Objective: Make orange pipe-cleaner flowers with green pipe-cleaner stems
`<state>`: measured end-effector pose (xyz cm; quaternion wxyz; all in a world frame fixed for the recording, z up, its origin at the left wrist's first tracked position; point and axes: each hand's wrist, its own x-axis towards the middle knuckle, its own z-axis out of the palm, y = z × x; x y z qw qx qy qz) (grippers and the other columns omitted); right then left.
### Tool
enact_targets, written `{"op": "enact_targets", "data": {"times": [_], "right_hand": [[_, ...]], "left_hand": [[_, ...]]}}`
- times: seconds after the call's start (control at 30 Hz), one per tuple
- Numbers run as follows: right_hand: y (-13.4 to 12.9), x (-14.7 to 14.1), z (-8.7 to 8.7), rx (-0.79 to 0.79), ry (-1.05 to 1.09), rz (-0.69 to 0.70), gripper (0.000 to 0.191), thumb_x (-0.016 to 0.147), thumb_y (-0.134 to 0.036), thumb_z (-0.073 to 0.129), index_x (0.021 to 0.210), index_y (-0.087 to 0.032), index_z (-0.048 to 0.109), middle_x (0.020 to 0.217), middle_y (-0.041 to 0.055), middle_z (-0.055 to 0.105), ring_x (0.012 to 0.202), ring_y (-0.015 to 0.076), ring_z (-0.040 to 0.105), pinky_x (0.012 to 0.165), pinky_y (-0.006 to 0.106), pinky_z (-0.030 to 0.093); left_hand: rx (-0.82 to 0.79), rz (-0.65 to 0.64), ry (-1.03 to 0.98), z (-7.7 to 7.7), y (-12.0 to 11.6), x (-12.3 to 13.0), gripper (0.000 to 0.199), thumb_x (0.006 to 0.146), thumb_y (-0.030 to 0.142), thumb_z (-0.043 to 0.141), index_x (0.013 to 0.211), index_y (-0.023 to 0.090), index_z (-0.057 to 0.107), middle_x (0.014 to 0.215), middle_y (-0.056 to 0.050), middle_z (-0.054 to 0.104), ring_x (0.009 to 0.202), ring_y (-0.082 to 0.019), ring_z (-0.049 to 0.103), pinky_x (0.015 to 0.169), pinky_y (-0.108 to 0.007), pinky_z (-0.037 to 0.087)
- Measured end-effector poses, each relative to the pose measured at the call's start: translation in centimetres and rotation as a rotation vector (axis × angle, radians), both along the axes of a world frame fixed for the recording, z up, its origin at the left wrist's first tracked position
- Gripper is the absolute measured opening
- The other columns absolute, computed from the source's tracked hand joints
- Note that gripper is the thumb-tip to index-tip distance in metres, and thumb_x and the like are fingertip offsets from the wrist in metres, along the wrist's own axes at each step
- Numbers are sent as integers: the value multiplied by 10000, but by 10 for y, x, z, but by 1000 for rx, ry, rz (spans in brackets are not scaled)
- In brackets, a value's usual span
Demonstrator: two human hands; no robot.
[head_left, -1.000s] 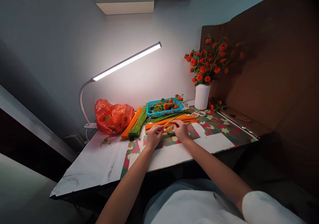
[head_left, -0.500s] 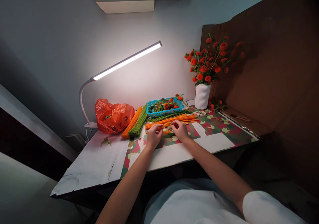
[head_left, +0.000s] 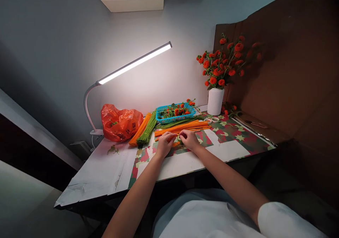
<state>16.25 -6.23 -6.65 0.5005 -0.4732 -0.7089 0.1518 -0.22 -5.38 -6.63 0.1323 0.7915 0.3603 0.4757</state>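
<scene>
My left hand [head_left: 164,144] is closed in a pinch on an orange pipe cleaner [head_left: 172,139], mostly hidden by the fingers. Close beside it, my right hand [head_left: 189,140] pinches the other end of the same piece; its fingertips are small and partly covered. Below them on the table lies more orange pipe cleaner [head_left: 176,144]. A small pale ring [head_left: 179,138] shows between the hands. Just beyond the fingers, a row of loose orange pipe cleaners [head_left: 185,126] stretches across the table, with green stems [head_left: 182,122] behind it.
A blue basket [head_left: 176,119] holds orange flowers and green stems. To its left lie green [head_left: 147,130] and orange bundles [head_left: 140,131], then an orange plastic bag [head_left: 120,123] and a lit lamp [head_left: 135,64]. A white vase [head_left: 215,102] of flowers and tape rolls [head_left: 215,119] stand right.
My hands have drawn closer together, and the orange piece stretched between them is now mostly covered by my fingers. The view has shifted slightly.
</scene>
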Motion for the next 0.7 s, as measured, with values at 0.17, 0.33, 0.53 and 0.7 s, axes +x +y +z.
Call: {"op": "enact_targets", "data": {"times": [0.17,0.33,0.53,0.7], "right_hand": [[1,2,0,37,-25,-11,104,744,-140,515,717,-176,609,645,7,618,591,140,535,588,241,384],[2,4,-3,73,-81,21,131,748,-97,509,724,-179,609,664,10,615,613,141,533,600,241,380],[3,5,-4,90,-129,55,147,753,-75,510,728,-175,615,706,22,633,649,144,548,627,241,394],[2,1,-3,68,-127,0,129,751,-95,514,735,-173,616,699,24,633,637,148,543,619,244,384]], "left_hand": [[8,-40,24,0,1,0,156,833,164,571,893,208,708,863,-45,668,790,-169,621,709,-286,496],[33,-42,55,1,0,-1,165,836,141,561,895,207,701,859,-40,656,780,-160,615,701,-277,494],[80,-40,121,2,0,-3,166,852,145,548,892,208,696,842,-26,652,745,-139,615,673,-249,492],[163,53,152,6,-4,0,233,860,214,553,1063,216,669,999,-79,652,931,-208,597,825,-342,478]]}}
